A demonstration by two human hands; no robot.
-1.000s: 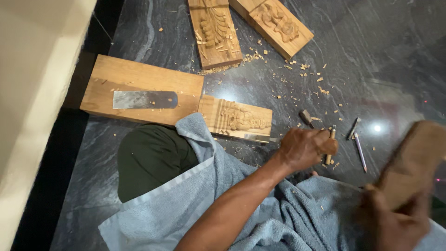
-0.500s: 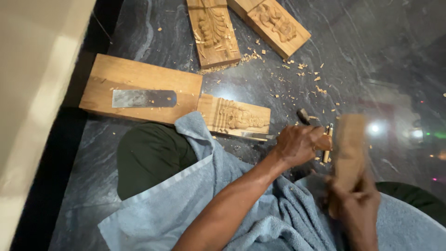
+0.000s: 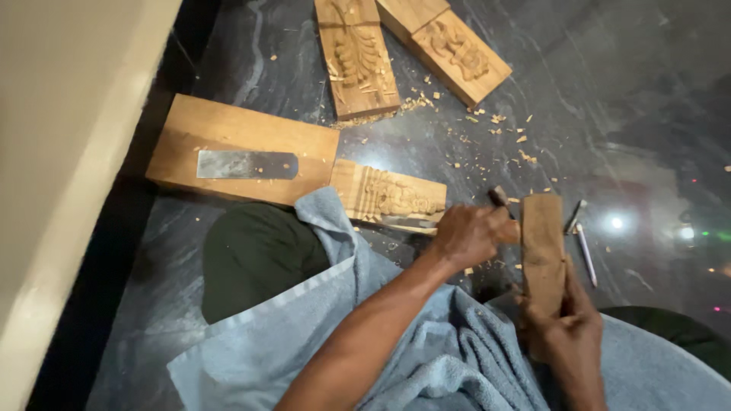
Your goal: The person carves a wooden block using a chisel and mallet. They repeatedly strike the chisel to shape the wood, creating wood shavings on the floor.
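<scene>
My left hand (image 3: 470, 232) is closed around a chisel (image 3: 498, 196), whose dark end sticks out above the fingers, beside the right end of a small carved wooden block (image 3: 392, 194). My right hand (image 3: 565, 331) grips a plain oblong wooden block (image 3: 542, 247) upright. The block's upper part is right against the left hand and the chisel. A blue towel (image 3: 449, 358) covers my lap under both arms.
A plain plank (image 3: 228, 129) with a flat metal blade (image 3: 245, 164) on it lies to the left. Two carved panels (image 3: 356, 57) (image 3: 455, 49) lie at the top. Thin metal tools (image 3: 583, 245) and wood chips lie on the dark stone floor (image 3: 632, 114). A beige wall (image 3: 68, 152) runs along the left.
My right hand has swung the oblong wooden block from the far right in to the left hand and chisel. The left hand has stayed at the carved block.
</scene>
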